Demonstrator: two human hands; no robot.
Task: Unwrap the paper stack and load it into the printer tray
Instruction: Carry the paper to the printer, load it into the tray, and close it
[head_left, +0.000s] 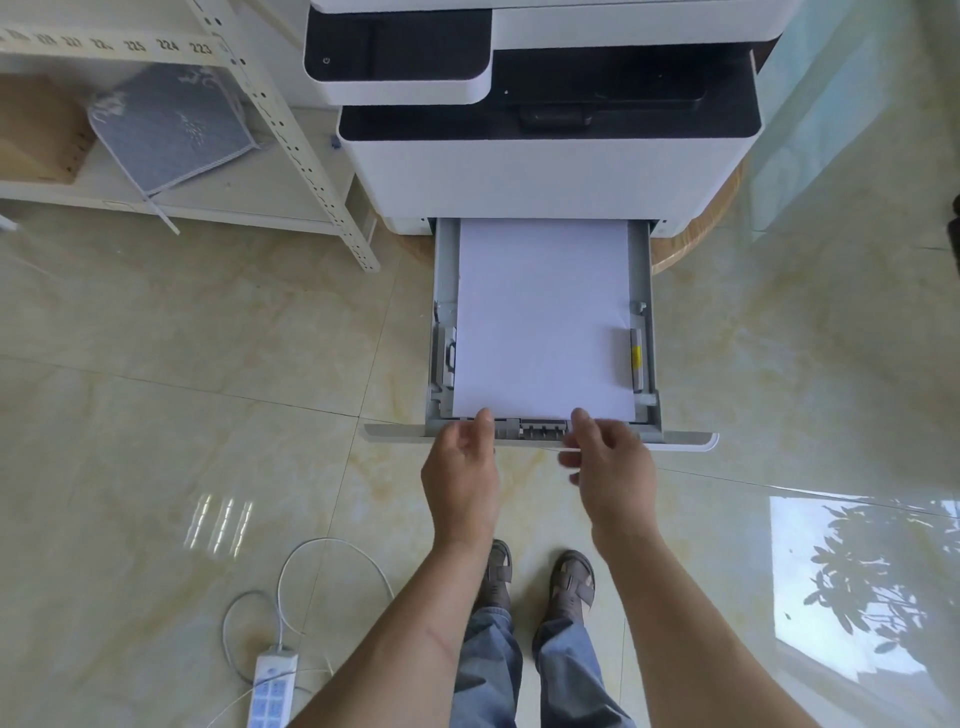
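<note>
Glossy beige tile floor (208, 395), open room left and right of the tray. White printer (545, 166) above the pulled-out grey tray (644, 291); plain white paper stack (543, 317) lies flat inside, between side guides. Left hand (460, 473) and right hand (613, 470) at tray's near edge, fingers loosely curled, gripping nothing.

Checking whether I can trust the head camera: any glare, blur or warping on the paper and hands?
Head view: paper stack evenly lit and sharp; both hands sharp, left hand, right hand; window glare only on the floor at right; wide-angle bending at the edges.
</note>
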